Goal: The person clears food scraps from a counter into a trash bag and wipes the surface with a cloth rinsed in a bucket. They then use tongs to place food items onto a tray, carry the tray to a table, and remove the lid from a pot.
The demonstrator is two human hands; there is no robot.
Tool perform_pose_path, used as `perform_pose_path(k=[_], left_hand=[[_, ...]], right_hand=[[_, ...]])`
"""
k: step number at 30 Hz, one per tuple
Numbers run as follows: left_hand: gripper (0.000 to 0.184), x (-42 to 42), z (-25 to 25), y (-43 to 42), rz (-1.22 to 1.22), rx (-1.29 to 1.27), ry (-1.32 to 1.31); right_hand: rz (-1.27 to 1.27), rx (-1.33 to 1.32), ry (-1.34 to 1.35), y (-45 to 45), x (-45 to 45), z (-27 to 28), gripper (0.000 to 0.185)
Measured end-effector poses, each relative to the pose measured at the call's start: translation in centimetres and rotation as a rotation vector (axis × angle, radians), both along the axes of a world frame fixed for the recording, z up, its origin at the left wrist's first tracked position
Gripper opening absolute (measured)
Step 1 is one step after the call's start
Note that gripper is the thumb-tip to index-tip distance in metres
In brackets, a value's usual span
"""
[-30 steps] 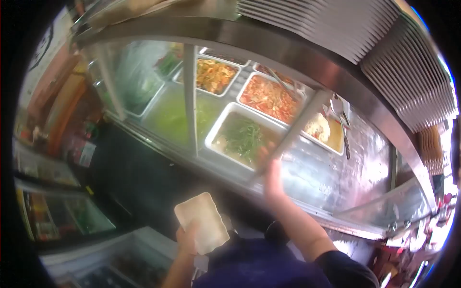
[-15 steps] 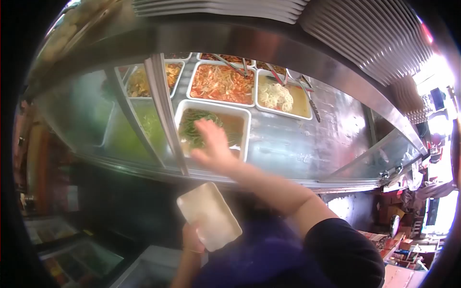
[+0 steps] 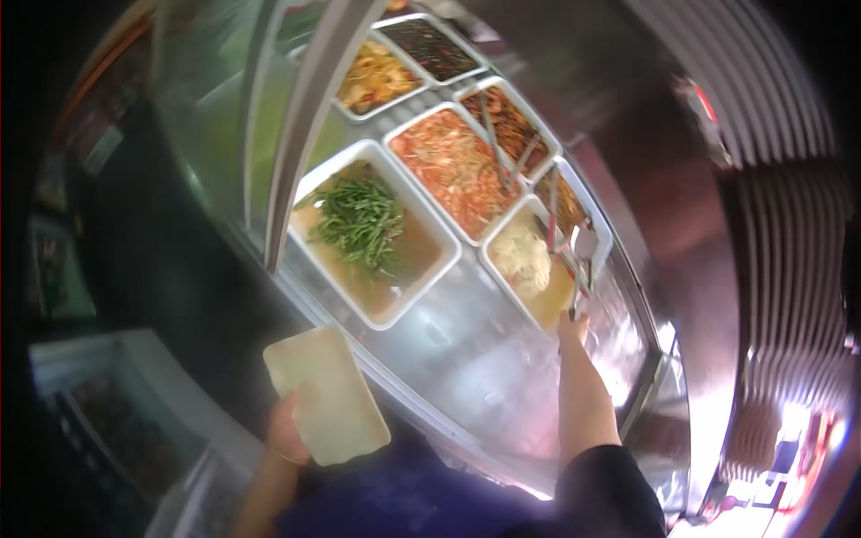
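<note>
My left hand grips the edge of a shallow cream-coloured tray, its thumb on the upper face; nothing lies on it. Over the steel counter, my right hand is closed on the handle end of metal tongs. Their broad shiny head points away, above a white tub of pale sliced food in yellowish liquid. To the left of this, a larger white tub contains green stalks in brownish liquid. Between and behind them is a tub of reddish shredded food.
Glass panels in a metal frame border the counter at left. More food tubs, one with dark contents, stand behind. Stacked white trays rise at the right, and a pale bin sits lower left.
My right hand has moved from over the green stalks to the tongs by the pale food and closed on them. The view has rotated. The cream-coloured tray stays in my left hand.
</note>
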State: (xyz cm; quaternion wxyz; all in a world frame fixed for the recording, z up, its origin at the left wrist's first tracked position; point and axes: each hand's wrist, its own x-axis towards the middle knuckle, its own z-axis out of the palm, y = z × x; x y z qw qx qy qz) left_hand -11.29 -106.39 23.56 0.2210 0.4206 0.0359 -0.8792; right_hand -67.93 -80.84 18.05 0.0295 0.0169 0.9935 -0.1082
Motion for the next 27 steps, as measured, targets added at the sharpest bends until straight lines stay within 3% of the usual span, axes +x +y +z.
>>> perform_pose_path(k=[2,3,5,8,10,14,17,22,24,27], left_hand=[[0.046,0.0,-2.0,1.8,-0.132,-0.135,0.048],[0.046,-0.1,-2.0,2.4,-0.109,-0.131,0.035],[0.047,-0.5,-1.7,2.9,-0.109,-0.121,0.017],[0.047,-0.8,-0.2,2.9,-0.066,-0.093,0.023],[0.047,-0.6,-0.1,2.9,-0.037,-0.08,0.073],[0.047,-0.9,-1.2,2.7,0.0,-0.035,0.152],[0.047,-2.0,-1.7,1.6,-0.095,-0.046,0.235],[0.048,-3.0,-1.9,-0.2,-0.143,-0.102,0.202],[0.049,-2.4,-1.8,-0.6,-0.165,-0.191,0.072],[0.049,-1.1,-2.0,-0.6,-0.042,-0.149,0.086]], right_hand=[[0.018,0.059,0.188,-0.7,1.7,0.1,0.064],[0.043,0.06,0.178,-0.2,1.8,0.0,0.064],[0.251,-0.027,0.234,0.5,1.7,0.2,0.043],[0.216,-0.119,0.357,-0.3,2.0,-0.1,0.033],[0.187,-0.152,0.352,-3.0,1.8,1.6,0.036],[0.52,-0.39,0.332,-12.3,-0.2,6.1,0.036],[0.655,-0.273,0.258,-20.7,-3.0,7.9,0.04],[0.616,-0.034,0.234,-32.0,-5.5,8.0,0.041],[0.553,-0.018,0.212,-34.4,-5.7,8.1,0.042],[0.539,0.126,0.078,-35.8,-6.2,7.9,0.046]])
